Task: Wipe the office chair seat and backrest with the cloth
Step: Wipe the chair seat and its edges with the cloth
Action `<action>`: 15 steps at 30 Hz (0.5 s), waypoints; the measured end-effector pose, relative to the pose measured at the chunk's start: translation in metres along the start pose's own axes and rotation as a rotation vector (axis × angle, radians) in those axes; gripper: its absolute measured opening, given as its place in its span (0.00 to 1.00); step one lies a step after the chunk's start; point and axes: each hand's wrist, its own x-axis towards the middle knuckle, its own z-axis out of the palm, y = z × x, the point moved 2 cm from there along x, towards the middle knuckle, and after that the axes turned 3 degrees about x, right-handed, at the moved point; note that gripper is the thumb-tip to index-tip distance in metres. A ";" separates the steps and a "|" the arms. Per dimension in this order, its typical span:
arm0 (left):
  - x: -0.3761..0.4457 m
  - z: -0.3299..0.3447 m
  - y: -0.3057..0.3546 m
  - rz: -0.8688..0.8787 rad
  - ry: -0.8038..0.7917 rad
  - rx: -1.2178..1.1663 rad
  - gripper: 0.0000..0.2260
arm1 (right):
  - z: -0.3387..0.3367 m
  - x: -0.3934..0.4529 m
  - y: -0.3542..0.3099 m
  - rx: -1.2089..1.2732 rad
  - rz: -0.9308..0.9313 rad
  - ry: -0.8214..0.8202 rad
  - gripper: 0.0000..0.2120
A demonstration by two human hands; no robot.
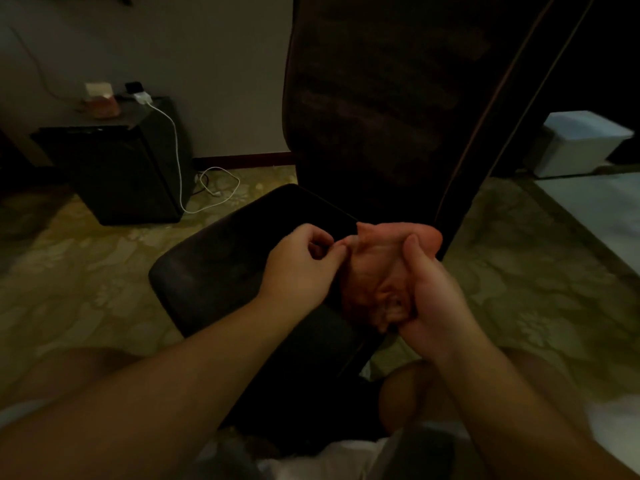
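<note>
A dark office chair stands before me in dim light, its seat (221, 258) low at centre and its tall backrest (381, 98) rising behind. An orange-pink cloth (374, 271) hangs crumpled above the right side of the seat. My right hand (433, 306) grips the cloth's right side with curled fingers and the thumb pointing up. My left hand (301, 268) pinches the cloth's upper left edge between thumb and fingertips.
A black cabinet (121, 168) stands at the left by the wall, with a white charger cable (180, 161) trailing onto the patterned carpet (86, 271). A white box (581, 143) sits at the right. My knees show at the bottom.
</note>
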 end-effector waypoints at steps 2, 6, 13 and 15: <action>0.001 0.003 -0.001 -0.109 -0.077 -0.177 0.07 | -0.004 0.005 0.001 0.051 0.033 -0.034 0.39; 0.003 0.002 0.006 -0.109 -0.083 -0.339 0.02 | -0.009 0.007 0.003 0.044 0.045 -0.047 0.27; -0.005 0.007 0.014 -0.335 -0.310 -0.514 0.19 | 0.018 -0.009 -0.006 -0.493 -0.455 -0.130 0.13; -0.006 0.002 0.016 -0.414 -0.354 -0.551 0.19 | 0.019 -0.012 -0.006 -0.628 -0.633 -0.169 0.16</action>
